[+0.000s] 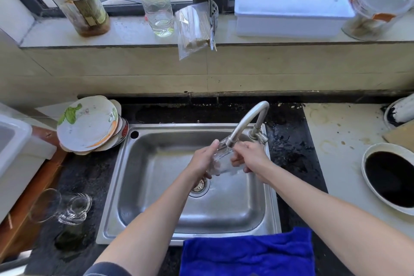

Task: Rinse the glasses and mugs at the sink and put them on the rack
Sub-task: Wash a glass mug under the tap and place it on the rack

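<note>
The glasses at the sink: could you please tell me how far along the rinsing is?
Done: nothing shows as finished; no rack is clearly in view. In hand: the left hand and right hand hold a clear glass under the tap, over the sink. Left: a large glass and a small glass sit on the counter beside the sink; whether they are rinsed cannot be told.
</note>
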